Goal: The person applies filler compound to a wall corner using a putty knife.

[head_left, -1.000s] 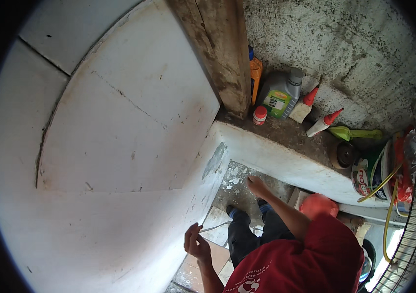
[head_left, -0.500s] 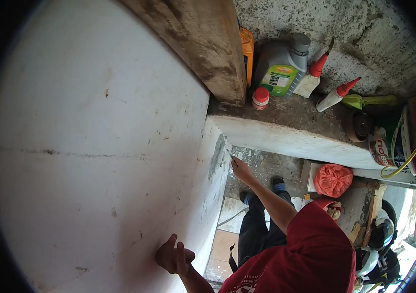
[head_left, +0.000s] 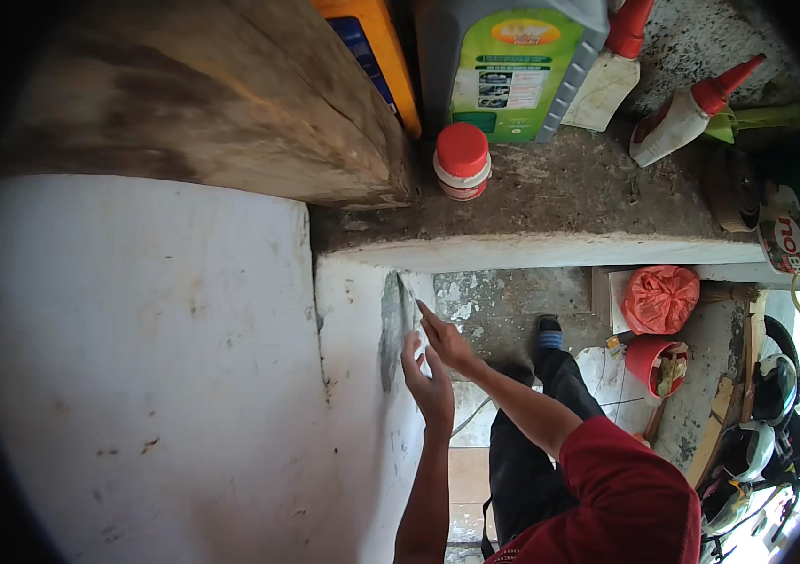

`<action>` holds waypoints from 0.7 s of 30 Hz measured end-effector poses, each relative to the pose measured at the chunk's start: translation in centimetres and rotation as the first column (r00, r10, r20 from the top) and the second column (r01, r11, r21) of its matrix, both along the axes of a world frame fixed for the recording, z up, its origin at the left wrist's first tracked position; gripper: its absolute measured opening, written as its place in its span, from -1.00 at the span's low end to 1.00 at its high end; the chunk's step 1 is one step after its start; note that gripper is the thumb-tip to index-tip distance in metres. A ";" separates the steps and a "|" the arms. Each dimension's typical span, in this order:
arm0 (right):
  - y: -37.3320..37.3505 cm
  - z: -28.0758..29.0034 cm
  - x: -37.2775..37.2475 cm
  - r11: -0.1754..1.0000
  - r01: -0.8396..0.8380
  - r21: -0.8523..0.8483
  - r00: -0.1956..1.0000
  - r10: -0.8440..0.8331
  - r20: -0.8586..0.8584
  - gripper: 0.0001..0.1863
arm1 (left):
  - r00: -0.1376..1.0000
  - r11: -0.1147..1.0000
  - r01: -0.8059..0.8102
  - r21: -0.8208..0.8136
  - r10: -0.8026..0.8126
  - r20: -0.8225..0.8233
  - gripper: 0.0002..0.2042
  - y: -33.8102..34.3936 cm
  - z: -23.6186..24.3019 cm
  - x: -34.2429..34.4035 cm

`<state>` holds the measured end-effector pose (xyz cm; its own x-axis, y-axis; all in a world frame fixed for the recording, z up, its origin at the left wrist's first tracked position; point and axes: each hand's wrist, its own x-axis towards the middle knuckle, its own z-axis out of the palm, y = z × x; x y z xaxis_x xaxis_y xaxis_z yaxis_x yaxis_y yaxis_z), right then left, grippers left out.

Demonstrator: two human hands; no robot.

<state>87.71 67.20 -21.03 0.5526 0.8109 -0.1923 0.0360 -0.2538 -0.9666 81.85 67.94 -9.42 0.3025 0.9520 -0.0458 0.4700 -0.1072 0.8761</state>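
My right hand (head_left: 448, 342) is closed around a slim tool with a dark handle, seemingly a scraper (head_left: 422, 305). Its thin pale blade points up along the edge of a grey bare patch (head_left: 390, 329) on the white wall (head_left: 212, 376). Just below the right hand, my left hand (head_left: 430, 383) is raised beside the same patch. Its fingers stand apart, with nothing visible in them. Whether the left fingertips touch the wall, I cannot tell.
Above the patch runs a concrete ledge (head_left: 560, 197) bearing a red-capped jar (head_left: 462, 162), a grey-green jug (head_left: 522, 75) and a red-nozzled bottle (head_left: 691, 113). A thick wooden beam (head_left: 212, 103) juts in at upper left. Below are a red bag (head_left: 661, 299), a red bucket (head_left: 649, 365) and helmets (head_left: 774, 390).
My left hand has come up from low on the wall to beside my right hand. The view has moved closer to the ledge. The right hand still grips the scraper at the patch.
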 end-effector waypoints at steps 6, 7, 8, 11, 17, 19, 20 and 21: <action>0.3 -2.8 0.8 0.901 0.107 -0.420 0.988 -0.143 -0.057 -0.59 | 0.992 0.818 -0.121 -0.562 0.088 -0.086 -0.41 4.3 -12.2 2.8; 0.4 -2.8 1.1 0.937 0.099 -0.336 0.991 -0.122 -0.049 -0.59 | 0.998 0.695 -0.070 -0.716 0.048 -0.050 -0.39 5.0 -12.9 3.0; 0.4 -2.7 1.4 0.975 0.066 -0.214 0.998 -0.066 0.006 -0.60 | 0.993 0.674 -0.096 -0.733 0.012 -0.119 -0.40 5.1 -13.2 3.1; -0.4 -1.1 1.7 0.974 0.045 -0.222 0.998 -0.034 0.053 -0.60 | 0.942 0.490 0.107 -0.865 0.228 0.246 -0.45 5.1 -12.7 3.5; -0.8 0.4 2.2 0.998 -0.032 -0.059 0.998 0.036 0.059 -0.55 | 0.976 0.661 0.022 -0.750 0.149 0.159 -0.55 5.0 -11.1 3.9; -0.6 -0.6 2.3 0.997 -0.081 -0.014 0.997 0.081 -0.008 -0.54 | 0.994 0.754 0.027 -0.656 0.047 0.095 -0.51 5.3 -11.9 3.7; -0.2 -1.2 2.2 0.995 -0.103 0.009 0.995 0.103 -0.006 -0.54 | 0.997 0.759 -0.001 -0.651 0.051 0.059 -0.51 5.5 -12.6 3.7; 0.1 -1.8 2.1 0.997 -0.071 0.024 0.997 0.070 0.037 -0.54 | 0.998 0.812 -0.021 -0.583 -0.021 -0.066 -0.49 5.8 -13.3 3.8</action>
